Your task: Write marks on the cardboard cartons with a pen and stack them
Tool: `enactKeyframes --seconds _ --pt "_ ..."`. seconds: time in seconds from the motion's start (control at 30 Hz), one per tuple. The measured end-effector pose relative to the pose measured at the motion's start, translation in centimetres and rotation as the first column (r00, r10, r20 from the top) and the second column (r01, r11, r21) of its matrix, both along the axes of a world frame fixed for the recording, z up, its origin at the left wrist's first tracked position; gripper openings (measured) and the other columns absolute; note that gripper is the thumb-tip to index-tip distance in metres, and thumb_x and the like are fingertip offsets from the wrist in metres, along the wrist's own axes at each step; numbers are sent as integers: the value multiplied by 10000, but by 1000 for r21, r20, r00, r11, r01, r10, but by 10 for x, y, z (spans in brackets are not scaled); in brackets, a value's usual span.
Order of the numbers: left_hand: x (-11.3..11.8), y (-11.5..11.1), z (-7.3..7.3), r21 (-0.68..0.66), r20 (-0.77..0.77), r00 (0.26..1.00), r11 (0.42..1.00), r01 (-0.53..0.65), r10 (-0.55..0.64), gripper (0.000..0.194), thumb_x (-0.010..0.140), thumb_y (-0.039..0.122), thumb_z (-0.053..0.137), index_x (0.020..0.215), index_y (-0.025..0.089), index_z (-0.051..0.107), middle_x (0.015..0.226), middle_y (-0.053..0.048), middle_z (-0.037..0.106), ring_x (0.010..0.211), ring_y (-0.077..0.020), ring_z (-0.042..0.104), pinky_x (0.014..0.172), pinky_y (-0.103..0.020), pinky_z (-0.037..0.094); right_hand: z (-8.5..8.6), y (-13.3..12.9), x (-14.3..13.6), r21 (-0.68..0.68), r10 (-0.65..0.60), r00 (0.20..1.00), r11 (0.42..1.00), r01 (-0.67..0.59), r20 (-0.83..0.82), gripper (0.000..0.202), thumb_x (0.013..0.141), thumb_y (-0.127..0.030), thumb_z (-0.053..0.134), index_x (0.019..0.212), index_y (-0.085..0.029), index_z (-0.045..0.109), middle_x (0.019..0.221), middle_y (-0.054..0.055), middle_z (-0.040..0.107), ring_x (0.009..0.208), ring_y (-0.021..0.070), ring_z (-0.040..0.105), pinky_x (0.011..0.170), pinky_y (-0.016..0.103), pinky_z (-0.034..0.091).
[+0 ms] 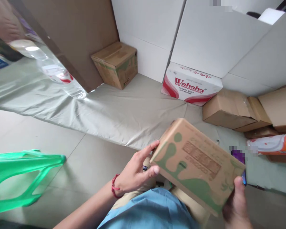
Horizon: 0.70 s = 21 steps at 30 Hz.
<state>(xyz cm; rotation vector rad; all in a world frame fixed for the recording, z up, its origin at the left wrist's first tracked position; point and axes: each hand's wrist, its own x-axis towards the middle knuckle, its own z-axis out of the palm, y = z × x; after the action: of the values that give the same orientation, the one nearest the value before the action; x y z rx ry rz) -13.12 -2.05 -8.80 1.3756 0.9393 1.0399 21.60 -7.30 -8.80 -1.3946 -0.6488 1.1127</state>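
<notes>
precariously pinching the tilted box (193, 162) by opposite ends in left hand (135, 168) and right hand (238, 203), near the worktop (133, 111), so liable to twist or drop it through too slight a fingertip hold on the left.

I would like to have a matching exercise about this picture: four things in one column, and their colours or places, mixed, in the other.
1. Wahaha box
2. stool
3. nearest carton
4. bottle

A. between the left hand and the right hand
B. transparent, beside the brown panel
C. white and red cardboard
D. bright green plastic

Pairs: 1-C, 2-D, 3-A, 4-B
</notes>
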Motion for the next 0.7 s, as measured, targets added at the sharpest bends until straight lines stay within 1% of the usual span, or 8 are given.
enactKeyframes --seconds 0.1,0.2,0.27,0.33,0.4,0.43,0.57,0.7 --pt "0 4 -11 -140 55 998 990 -13 21 587 954 530 805 1492 315 708 1410 -119 761 1252 -360 749 1036 -427 641 19 3 -14 40 25 999 999 -27 38 1044 722 -957 718 1537 -309 649 1316 134 809 1392 408 685 1123 585 586" --pt "1 6 -25 -267 206 977 964 6 51 542 951 587 794 1415 311 751 1343 -120 784 1204 -340 767 939 -400 676 47 6 -25 162 93 986 980 -115 141 942 860 -962 548 1621 -406 561 1650 67 603 1572 386 521 1201 584 539" --pt "1 8 -34 -341 272 953 939 -33 132 531 951 613 788 1380 303 768 1317 -109 795 1185 -318 775 925 -374 676 65 7 -31 202 134 935 957 -208 327 727 1000 -829 494 1615 -449 565 1731 -2 506 1650 349 409 1308 569 436" --pt "2 12 -42 -411 304 921 906 -104 244 533 917 631 823 1320 284 794 1262 -91 816 1153 -294 785 926 -350 672 81 8 -40 156 185 810 934 -321 556 594 1056 -635 592 1621 -455 558 1755 -42 467 1688 316 333 1396 540 292" --pt "3 16 -46 -481 322 893 866 -133 316 531 862 646 871 1226 262 819 1186 -76 836 1086 -276 799 898 -337 677 92 12 -51 91 221 696 920 -381 683 624 1063 -482 656 1665 -442 496 1768 -50 443 1697 296 313 1417 528 236" --pt "3 17 -48 -511 326 885 850 -129 331 521 839 647 891 1174 253 826 1148 -70 843 1040 -269 805 869 -332 681 95 15 -57 84 229 688 917 -389 689 654 1070 -454 650 1692 -434 448 1773 -45 436 1691 289 328 1408 527 266" --pt "3 19 -51 -556 327 879 823 -118 347 519 797 633 933 1123 245 819 1106 -61 848 988 -260 805 839 -331 684 94 29 -73 167 188 857 939 -300 480 687 1094 -435 610 1734 -392 363 1688 32 557 1537 268 567 1261 490 506" --pt "1 16 -46 -451 318 892 879 -154 320 559 870 619 877 1285 261 765 1176 -78 824 1029 -261 795 859 -331 675 65 37 -58 182 64 930 973 -138 363 546 1068 -472 636 1590 -315 590 1632 78 615 1464 277 631 1203 467 545"
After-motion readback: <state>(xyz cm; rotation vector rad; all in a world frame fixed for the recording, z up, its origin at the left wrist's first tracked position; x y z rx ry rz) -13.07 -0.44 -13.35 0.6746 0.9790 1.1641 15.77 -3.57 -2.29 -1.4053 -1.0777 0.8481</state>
